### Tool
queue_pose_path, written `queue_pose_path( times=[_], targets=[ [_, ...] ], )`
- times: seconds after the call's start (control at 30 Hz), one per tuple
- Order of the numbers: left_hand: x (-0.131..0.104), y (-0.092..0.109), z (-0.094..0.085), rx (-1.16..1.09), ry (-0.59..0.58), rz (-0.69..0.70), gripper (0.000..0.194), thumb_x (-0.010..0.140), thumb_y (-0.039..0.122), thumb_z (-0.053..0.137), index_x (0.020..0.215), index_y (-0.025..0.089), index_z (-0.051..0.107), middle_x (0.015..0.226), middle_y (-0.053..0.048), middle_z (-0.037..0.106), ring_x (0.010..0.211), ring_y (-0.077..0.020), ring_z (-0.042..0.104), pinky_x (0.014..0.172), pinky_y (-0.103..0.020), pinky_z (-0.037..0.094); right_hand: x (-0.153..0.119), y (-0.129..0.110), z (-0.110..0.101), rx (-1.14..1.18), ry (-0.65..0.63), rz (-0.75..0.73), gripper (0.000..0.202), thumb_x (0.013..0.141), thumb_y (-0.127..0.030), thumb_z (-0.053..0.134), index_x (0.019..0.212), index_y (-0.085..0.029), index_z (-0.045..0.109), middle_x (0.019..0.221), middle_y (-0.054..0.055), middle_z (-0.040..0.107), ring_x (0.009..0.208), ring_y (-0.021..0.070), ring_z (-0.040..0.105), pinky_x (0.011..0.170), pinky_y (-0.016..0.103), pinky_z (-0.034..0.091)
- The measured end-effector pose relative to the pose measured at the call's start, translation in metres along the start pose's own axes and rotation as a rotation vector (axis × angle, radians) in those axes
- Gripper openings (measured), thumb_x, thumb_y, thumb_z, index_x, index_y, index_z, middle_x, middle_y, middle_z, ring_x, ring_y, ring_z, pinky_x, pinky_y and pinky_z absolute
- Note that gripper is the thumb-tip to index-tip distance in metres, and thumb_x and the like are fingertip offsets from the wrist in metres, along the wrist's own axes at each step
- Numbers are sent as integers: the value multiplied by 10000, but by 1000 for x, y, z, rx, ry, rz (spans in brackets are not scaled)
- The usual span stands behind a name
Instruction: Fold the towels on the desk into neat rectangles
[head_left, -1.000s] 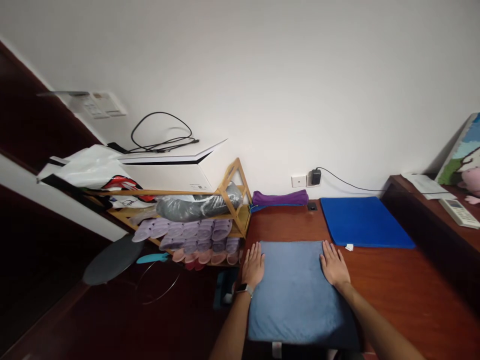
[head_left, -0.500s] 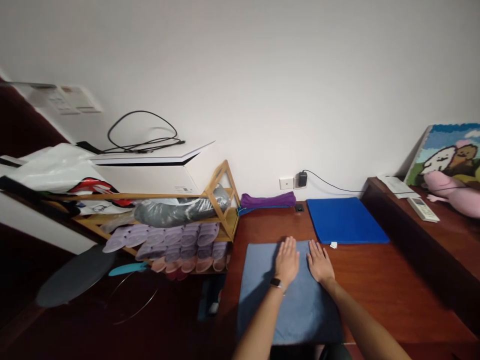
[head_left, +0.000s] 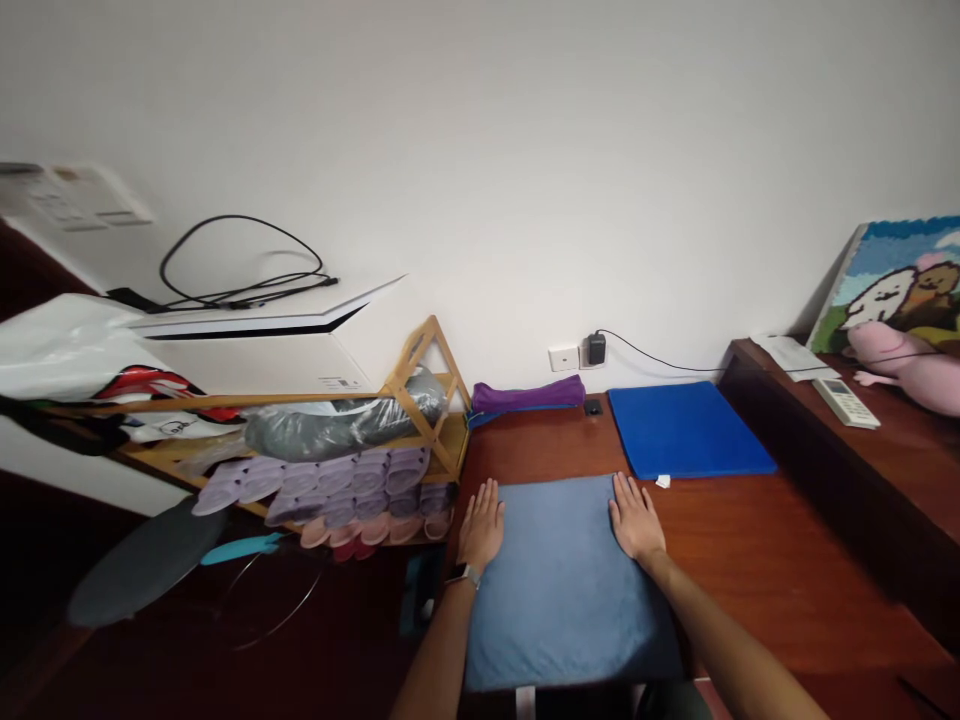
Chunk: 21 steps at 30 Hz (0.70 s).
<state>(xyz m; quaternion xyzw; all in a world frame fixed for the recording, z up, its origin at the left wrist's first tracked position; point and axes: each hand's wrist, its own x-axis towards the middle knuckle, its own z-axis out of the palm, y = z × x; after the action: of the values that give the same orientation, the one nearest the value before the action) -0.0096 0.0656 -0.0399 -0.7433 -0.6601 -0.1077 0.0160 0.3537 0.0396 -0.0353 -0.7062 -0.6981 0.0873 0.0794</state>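
A grey-blue cloth [head_left: 559, 580] lies flat and squarish on the reddish-brown desk [head_left: 757, 560], its near edge at the desk's front. My left hand [head_left: 482, 525], with a watch on the wrist, rests flat at the cloth's far left corner, fingers stretched out. At the far right corner my right hand [head_left: 636, 515] lies flat too, fingers extended. Neither hand grips anything. Beyond the right hand is a flat bright blue cloth [head_left: 690, 430] with a small white tag [head_left: 663, 481] at its near edge.
A rolled purple cloth [head_left: 529, 394] lies along the wall near a plugged-in black adapter [head_left: 596, 348]. To the left, a wooden rack [head_left: 439, 430] holds slippers [head_left: 371, 472] and a white box [head_left: 277, 360]. A remote [head_left: 845, 402] and pink plush toy [head_left: 907, 365] sit on the right ledge.
My left hand has moved left from the middle of the cloth's far edge to its left corner. The right hand stays near the right corner. The view has shifted slightly.
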Motion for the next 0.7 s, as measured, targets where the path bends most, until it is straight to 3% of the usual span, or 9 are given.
queue_pose_path(
  times=[0.13,0.27,0.4,0.53,0.7],
  targets=[
    [0,0,3,-4,-6,-21,620,1078,371,227,1659,157,272,1681,-99,388,1564,-234,341,1284,-462,287,2,-4,-6,-27,-19,19,652,1063,-375,181,1676,-154,186,1741,30,210,1617,187,142,1304,417,95],
    [3,10,-6,-22,-1,-27,620,1065,358,262,1658,177,282,1657,-109,432,1545,-249,381,1275,-490,300,2,-9,-28,-14,-130,39,655,1068,-383,176,1675,-137,184,1750,42,167,1619,209,133,1304,426,114],
    [-3,27,-22,-52,103,-17,626,1080,381,230,1660,145,266,1656,-143,427,1551,-272,368,1272,-516,302,-27,-3,-37,35,-81,52,661,1079,-417,113,1681,-147,144,1755,44,137,1621,198,118,1303,412,147],
    [-26,83,-30,-127,203,161,611,1101,371,220,1666,137,229,1683,-123,380,1571,-240,324,1291,-477,288,-72,3,-18,43,-21,20,655,1082,-437,141,1678,-170,178,1741,43,199,1616,209,154,1308,433,161],
    [-58,192,-24,-198,106,353,593,1106,381,254,1665,185,233,1688,-79,374,1576,-225,310,1292,-471,305,-92,0,-6,12,-44,-17,639,1073,-394,182,1667,-158,197,1728,41,228,1615,229,161,1315,469,144]
  ],
)
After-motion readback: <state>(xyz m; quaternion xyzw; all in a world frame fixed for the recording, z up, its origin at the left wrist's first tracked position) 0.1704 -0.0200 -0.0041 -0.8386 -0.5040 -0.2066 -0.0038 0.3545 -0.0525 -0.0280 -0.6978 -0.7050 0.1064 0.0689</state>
